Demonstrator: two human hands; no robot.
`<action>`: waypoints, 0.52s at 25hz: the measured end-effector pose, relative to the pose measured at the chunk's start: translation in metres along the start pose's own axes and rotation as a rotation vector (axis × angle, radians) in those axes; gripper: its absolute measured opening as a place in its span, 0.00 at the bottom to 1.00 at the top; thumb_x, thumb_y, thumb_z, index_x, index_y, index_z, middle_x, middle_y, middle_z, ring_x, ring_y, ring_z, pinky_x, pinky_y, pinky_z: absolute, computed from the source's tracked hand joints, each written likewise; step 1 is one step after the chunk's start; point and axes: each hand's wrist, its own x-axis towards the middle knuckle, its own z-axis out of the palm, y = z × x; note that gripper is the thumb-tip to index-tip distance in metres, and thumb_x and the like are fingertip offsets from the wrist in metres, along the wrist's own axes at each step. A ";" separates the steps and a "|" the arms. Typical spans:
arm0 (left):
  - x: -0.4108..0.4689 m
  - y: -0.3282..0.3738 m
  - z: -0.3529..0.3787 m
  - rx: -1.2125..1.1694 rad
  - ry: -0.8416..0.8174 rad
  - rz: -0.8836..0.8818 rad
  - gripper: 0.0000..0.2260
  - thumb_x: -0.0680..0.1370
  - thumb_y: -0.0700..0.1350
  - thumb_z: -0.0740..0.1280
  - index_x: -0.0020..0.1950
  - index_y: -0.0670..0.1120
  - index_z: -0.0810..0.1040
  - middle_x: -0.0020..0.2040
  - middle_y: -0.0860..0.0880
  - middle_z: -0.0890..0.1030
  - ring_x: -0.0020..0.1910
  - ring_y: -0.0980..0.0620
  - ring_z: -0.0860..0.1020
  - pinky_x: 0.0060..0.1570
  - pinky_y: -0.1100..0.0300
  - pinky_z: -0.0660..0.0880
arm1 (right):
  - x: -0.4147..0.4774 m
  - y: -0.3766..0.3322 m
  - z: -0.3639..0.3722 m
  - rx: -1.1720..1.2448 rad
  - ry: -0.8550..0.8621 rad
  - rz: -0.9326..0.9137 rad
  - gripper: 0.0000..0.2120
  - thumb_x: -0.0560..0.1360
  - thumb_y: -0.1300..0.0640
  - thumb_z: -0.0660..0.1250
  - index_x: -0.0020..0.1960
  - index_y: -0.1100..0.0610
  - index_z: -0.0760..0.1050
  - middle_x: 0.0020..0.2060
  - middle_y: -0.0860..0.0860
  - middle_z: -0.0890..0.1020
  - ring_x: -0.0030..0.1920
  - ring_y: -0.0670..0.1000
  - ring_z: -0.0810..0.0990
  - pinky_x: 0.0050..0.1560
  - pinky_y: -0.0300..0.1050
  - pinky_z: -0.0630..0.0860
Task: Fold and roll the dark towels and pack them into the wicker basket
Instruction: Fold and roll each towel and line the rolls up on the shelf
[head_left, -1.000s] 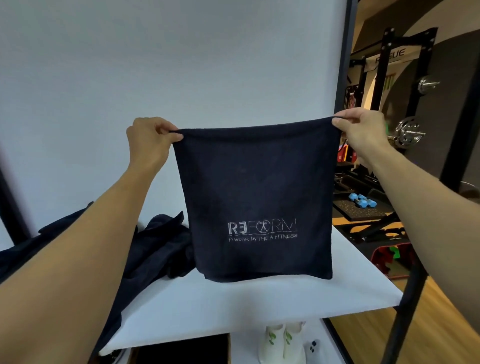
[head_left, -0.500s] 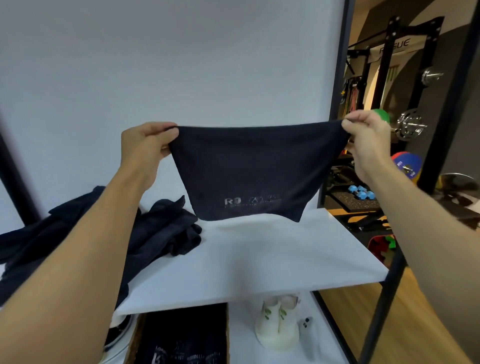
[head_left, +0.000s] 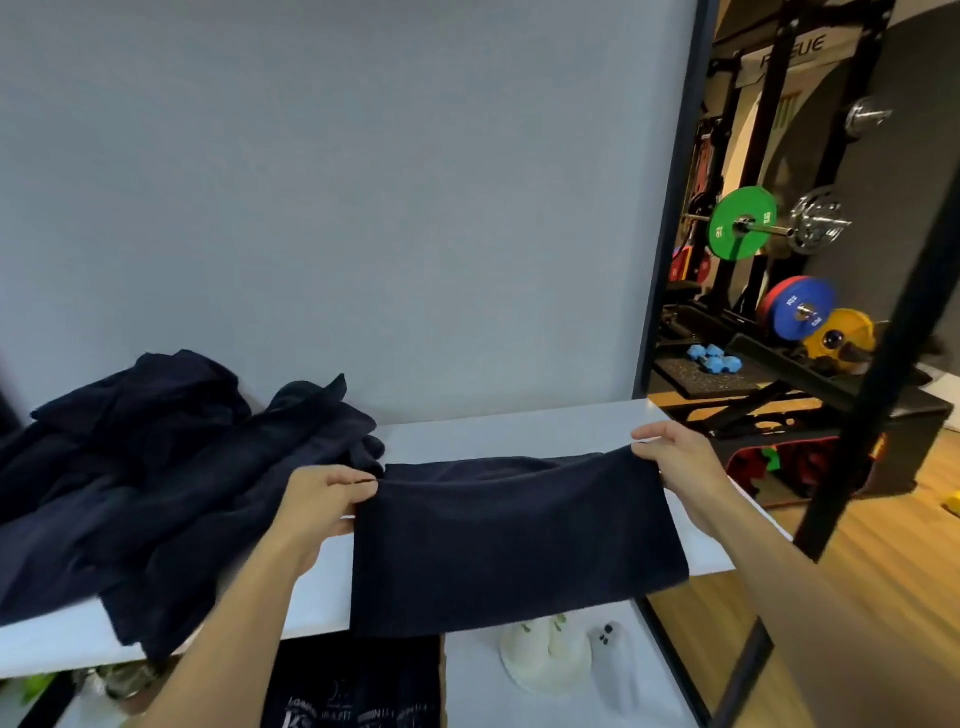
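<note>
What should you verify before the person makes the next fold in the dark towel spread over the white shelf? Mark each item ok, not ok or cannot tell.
1. Left hand pinches one far corner of the towel: ok.
2. Right hand pinches the other far corner: ok.
3. Towel lies wholly on the white shelf: not ok, near edge overhangs.
4. Towel clear of the pile of dark towels: cannot tell.
5. Wicker basket ready: cannot tell, not clearly seen.

Towel (head_left: 514, 540) – dark matt terry cloth; shelf (head_left: 519, 436) – smooth white.
</note>
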 end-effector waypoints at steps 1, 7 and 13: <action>0.022 0.001 0.004 0.039 0.049 0.010 0.04 0.75 0.33 0.71 0.47 0.39 0.83 0.44 0.40 0.84 0.43 0.42 0.82 0.43 0.52 0.80 | 0.019 -0.002 0.006 -0.027 0.003 -0.006 0.06 0.77 0.62 0.66 0.51 0.54 0.78 0.48 0.55 0.82 0.49 0.53 0.80 0.47 0.46 0.76; 0.105 -0.019 0.043 0.519 0.171 0.095 0.04 0.73 0.38 0.72 0.46 0.42 0.86 0.43 0.46 0.84 0.45 0.49 0.80 0.47 0.58 0.74 | 0.090 0.033 0.040 -0.506 -0.012 -0.009 0.08 0.75 0.58 0.69 0.54 0.56 0.77 0.52 0.55 0.81 0.54 0.55 0.79 0.52 0.46 0.74; 0.071 -0.017 0.084 0.850 0.129 0.524 0.18 0.81 0.52 0.63 0.68 0.46 0.74 0.68 0.45 0.74 0.66 0.45 0.72 0.64 0.51 0.68 | 0.056 0.020 0.083 -0.720 -0.066 -0.489 0.15 0.80 0.51 0.63 0.66 0.53 0.73 0.66 0.51 0.74 0.65 0.53 0.73 0.68 0.50 0.67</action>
